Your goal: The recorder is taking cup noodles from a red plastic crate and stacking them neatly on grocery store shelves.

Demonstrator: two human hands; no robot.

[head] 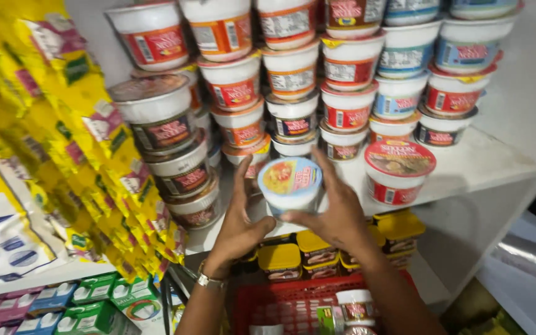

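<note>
Both forearms reach up to the white shelf [466,167]. The left hand [238,223] and right hand [337,214] cup a noodle cup [290,185] between them, fingers spread and pressed to its sides. The cup is white with a pale blue lid, tilted toward the camera, just above the shelf's front edge, before the stacked cups [293,80].

A small grocery shop: stacked instant-noodle cups [293,74] fill a white shelf [485,164], yellow snack packets [88,161] hang left of it, a red basket [293,304] sits below.
</note>
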